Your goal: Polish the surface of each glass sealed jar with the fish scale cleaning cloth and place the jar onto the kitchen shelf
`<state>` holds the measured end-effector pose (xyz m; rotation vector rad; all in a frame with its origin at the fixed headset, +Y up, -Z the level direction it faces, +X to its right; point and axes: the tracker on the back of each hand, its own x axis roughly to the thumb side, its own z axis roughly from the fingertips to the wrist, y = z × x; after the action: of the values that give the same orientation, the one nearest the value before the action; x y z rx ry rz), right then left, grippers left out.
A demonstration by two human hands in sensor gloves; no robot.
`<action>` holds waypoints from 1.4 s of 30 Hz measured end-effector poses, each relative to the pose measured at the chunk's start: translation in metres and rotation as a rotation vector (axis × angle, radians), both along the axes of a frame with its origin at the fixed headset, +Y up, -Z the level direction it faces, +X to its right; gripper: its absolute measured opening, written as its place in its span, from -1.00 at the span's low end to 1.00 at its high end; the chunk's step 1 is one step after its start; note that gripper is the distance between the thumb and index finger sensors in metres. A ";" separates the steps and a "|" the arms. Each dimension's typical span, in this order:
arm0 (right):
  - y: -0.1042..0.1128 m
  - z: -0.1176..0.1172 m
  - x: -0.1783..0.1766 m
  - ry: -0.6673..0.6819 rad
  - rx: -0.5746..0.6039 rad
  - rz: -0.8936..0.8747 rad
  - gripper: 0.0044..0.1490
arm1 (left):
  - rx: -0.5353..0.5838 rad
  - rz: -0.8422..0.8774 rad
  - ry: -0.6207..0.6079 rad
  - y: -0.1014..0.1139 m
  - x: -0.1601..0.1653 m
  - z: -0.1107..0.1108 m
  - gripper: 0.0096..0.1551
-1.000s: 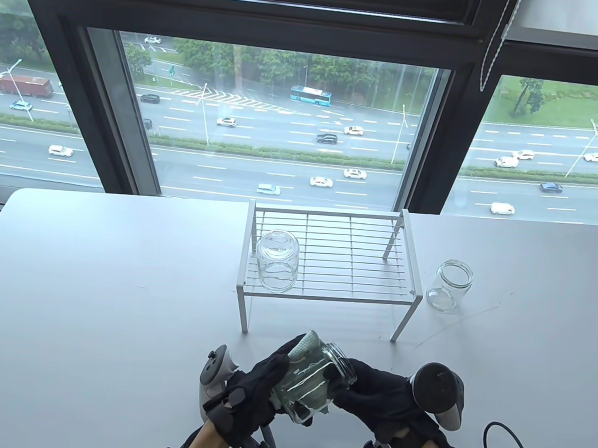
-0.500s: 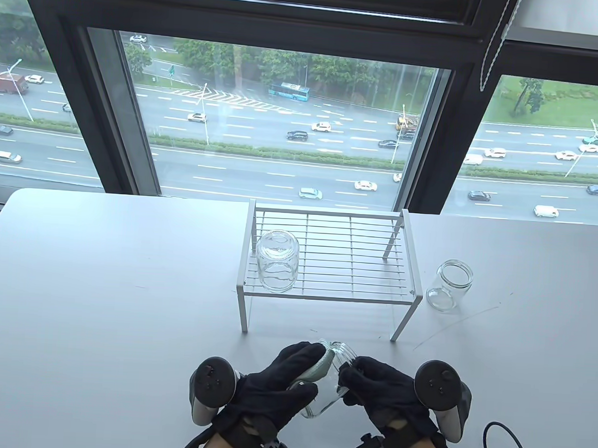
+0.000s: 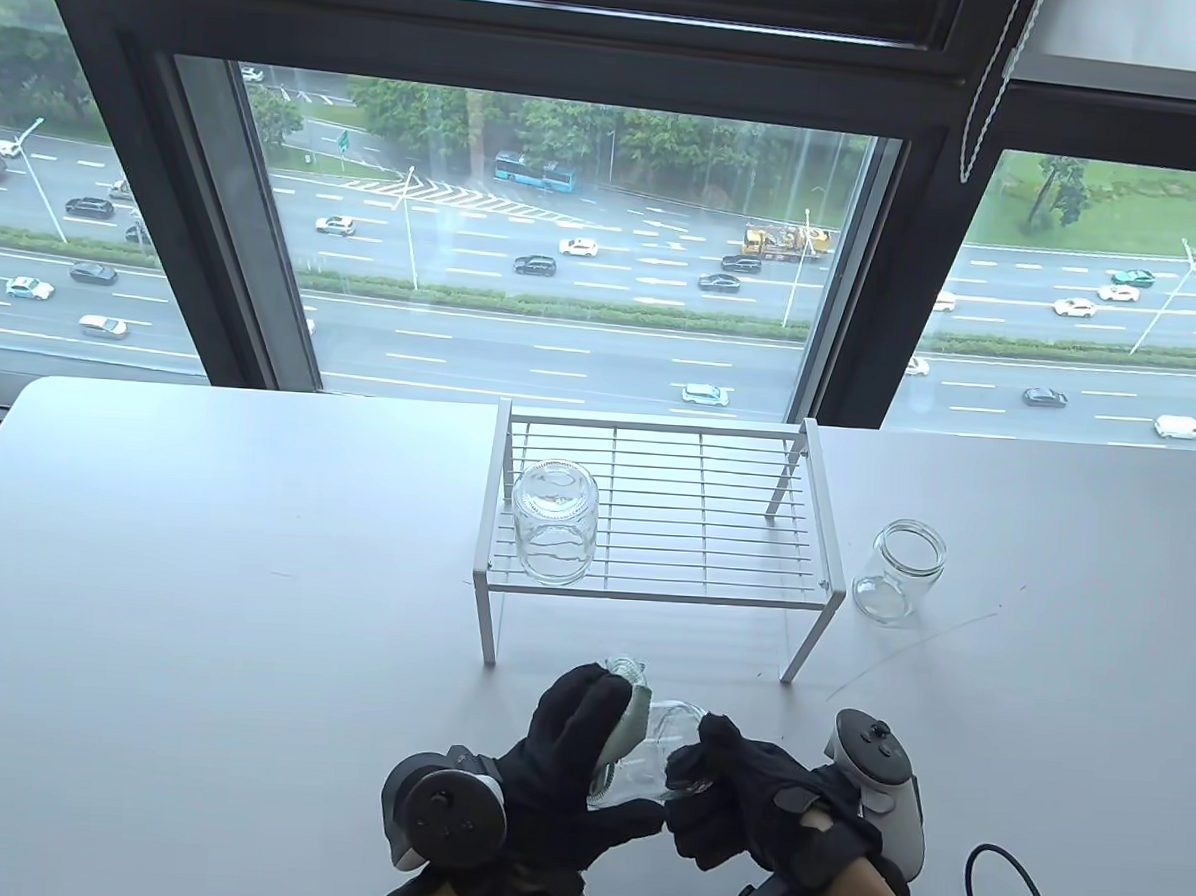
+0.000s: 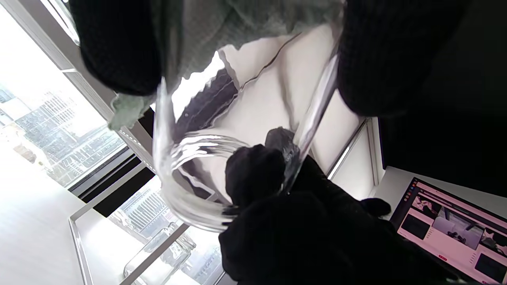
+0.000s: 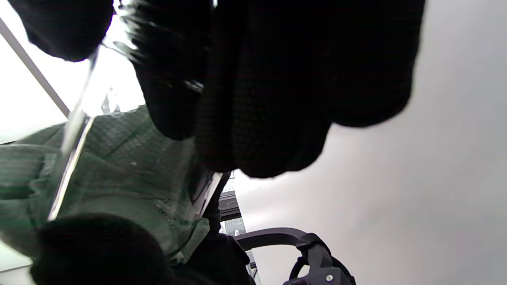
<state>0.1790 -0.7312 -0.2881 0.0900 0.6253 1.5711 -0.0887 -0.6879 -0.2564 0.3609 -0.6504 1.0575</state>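
Observation:
A clear glass jar (image 3: 646, 766) lies on its side between both hands, low over the table's front edge. My left hand (image 3: 582, 748) presses a pale green fish scale cloth (image 3: 630, 718) around the jar's body, fingers over the top and thumb below. My right hand (image 3: 730, 787) grips the jar at its mouth end. The left wrist view looks along the jar (image 4: 190, 158), with the cloth (image 4: 237, 23) above it and right-hand fingers (image 4: 253, 174) at its rim. The right wrist view shows the cloth (image 5: 119, 170) through the glass. A second jar (image 3: 552, 521) stands upside down on the shelf (image 3: 651, 591).
A third jar (image 3: 897, 572) stands upright with its mouth up on the table, right of the shelf. The shelf's right two thirds hold nothing. A black cable (image 3: 996, 869) loops at the front right. A laptop screen (image 4: 455, 229) shows in the left wrist view.
The cloth has slid from the jar's underside over its top. My left wrist has rolled so its tracker faces up, my right wrist has rolled outward, and the jar has turned between them.

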 end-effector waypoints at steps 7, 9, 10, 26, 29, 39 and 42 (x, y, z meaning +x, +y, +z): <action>0.033 -0.003 0.006 0.031 0.442 0.367 -0.07 | -0.117 0.102 0.059 -0.007 -0.008 -0.005 0.11; 0.047 0.002 0.012 -0.084 0.632 0.494 -0.06 | -0.160 0.122 0.064 -0.009 -0.011 -0.007 0.11; 0.050 0.004 0.013 -0.116 0.696 0.506 -0.06 | -0.173 0.135 0.067 -0.010 -0.011 -0.008 0.11; 0.060 0.062 -0.065 -0.069 1.550 1.173 0.40 | -0.309 0.187 -0.066 -0.016 0.004 -0.004 0.10; 0.058 0.057 -0.061 -0.040 1.440 1.084 0.41 | -0.269 0.143 -0.061 -0.016 0.006 -0.004 0.01; 0.051 0.034 -0.044 0.014 1.000 0.685 0.43 | -0.116 0.117 -0.067 -0.008 0.006 -0.001 -0.32; 0.046 0.026 -0.038 0.048 0.837 0.525 0.42 | -0.103 0.153 -0.091 -0.008 0.006 -0.001 -0.34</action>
<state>0.1408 -0.6854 -0.2623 0.6297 -0.0267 2.2634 -0.0831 -0.6964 -0.2575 0.2772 -0.6546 1.2541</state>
